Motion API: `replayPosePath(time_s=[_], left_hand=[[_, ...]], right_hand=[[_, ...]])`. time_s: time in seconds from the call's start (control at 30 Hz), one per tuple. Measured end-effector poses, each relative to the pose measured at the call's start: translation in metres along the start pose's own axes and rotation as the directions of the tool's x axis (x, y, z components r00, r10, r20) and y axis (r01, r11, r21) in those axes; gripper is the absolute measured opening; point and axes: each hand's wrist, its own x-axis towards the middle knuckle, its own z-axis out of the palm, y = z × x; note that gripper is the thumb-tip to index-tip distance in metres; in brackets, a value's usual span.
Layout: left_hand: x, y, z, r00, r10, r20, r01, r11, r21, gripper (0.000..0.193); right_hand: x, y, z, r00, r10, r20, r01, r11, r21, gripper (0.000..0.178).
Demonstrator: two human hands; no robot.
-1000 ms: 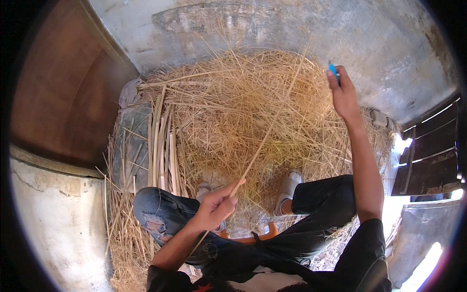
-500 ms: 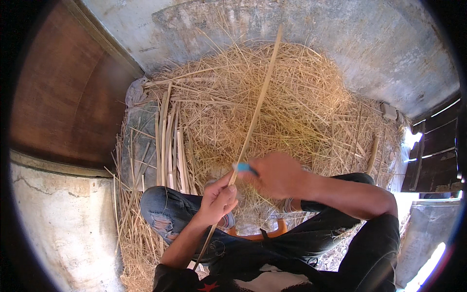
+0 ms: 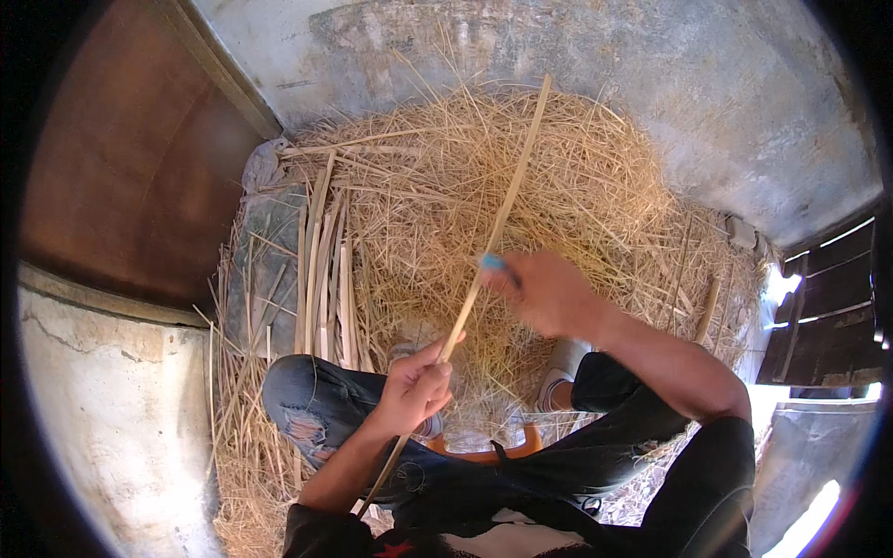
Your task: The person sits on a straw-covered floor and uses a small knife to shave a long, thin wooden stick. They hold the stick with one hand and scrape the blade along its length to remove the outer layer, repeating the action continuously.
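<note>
A long, narrow bamboo strip (image 3: 512, 191) slants from my lap up to the far right, over the heap of shavings. My left hand (image 3: 415, 389) is closed around its lower part, above my left leg. Farther up the strip, my right hand (image 3: 549, 293) grips a small tool with a blue part (image 3: 492, 263) and a dark part. The blue part meets or overlaps the strip's edge. Motion blurs the right hand and the tool, so the tool's exact kind and any blade cannot be made out.
A large heap of thin shavings (image 3: 577, 158) covers the floor before me, up to the grey wall (image 3: 595, 46). Several split strips (image 3: 321, 270) lie at left by a brown panel (image 3: 130, 177). Between my legs an orange stool edge (image 3: 484, 456) shows.
My right hand and the tool have moved up along the strip, away from my left hand. My left hand keeps its hold. The strip's far tip sits slightly lower in view.
</note>
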Motion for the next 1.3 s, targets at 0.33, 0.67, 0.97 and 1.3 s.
replayPosePath(time_s=[0.33,0.67,0.97,1.3], left_hand=[[0.010,-0.002,-0.005,0.988,0.149,-0.043,-0.138,0.970,0.200,0.052],[-0.023,-0.003,0.011,0.951,0.082,0.297,-0.223,0.849,0.479,0.050],[-0.012,-0.008,0.005,0.973,0.053,0.223,-0.152,0.876,0.457,0.052],[-0.004,-0.002,0.005,0.992,0.080,0.101,-0.107,0.948,0.300,0.053]], right_hand=[[-0.016,-0.029,0.017,0.990,-0.125,0.065,0.129,0.989,-0.067,0.048],[-0.002,0.234,-0.154,0.419,0.651,-0.633,-0.097,0.725,0.682,0.057],[-0.020,0.190,-0.134,0.546,0.421,-0.724,-0.015,0.869,0.494,0.055],[-0.022,0.030,-0.056,0.966,-0.010,-0.260,-0.008,0.998,-0.070,0.054]])
